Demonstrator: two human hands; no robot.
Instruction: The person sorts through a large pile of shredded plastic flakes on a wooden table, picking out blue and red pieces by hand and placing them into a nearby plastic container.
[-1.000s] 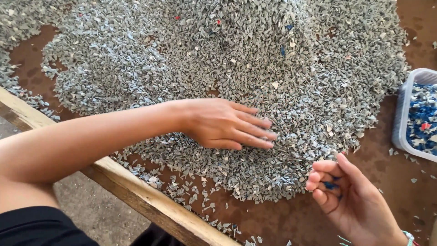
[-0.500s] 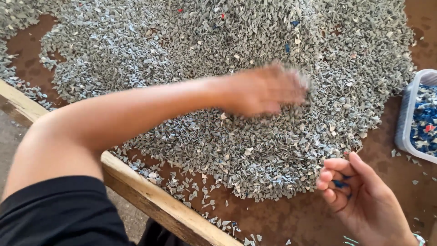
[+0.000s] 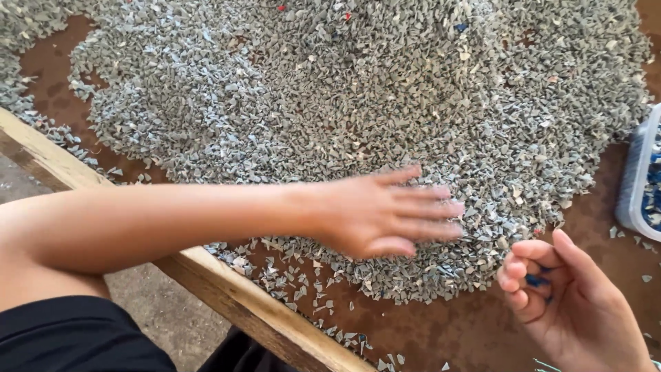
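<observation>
The left hand lies flat, palm down, on the lower edge of a big heap of grey plastic chips. It is a little below the centre of the frame. Its fingers are stretched and held almost together, and they point to the right of the frame, so the long axis of the hand and forearm runs nearly level from the left side to the middle. This hand is spread open and grasps nothing; it only touches the chips under it.

The heap fills the upper and middle part of the frame. The chips are small, angular and pale grey, with a few red and blue ones near the top. They lie on a brown board, and some loose chips are scattered below the hand.

The right hand is in the lower right corner, palm turned up, fingers curled inward. It is cupped around some small blue pieces, which show between the fingers and the palm. It is just beside the heap, not touching it.

At the right edge stands a pale plastic tub with blue pieces inside. A wooden rail crosses the lower left diagonally, under the forearm.
</observation>
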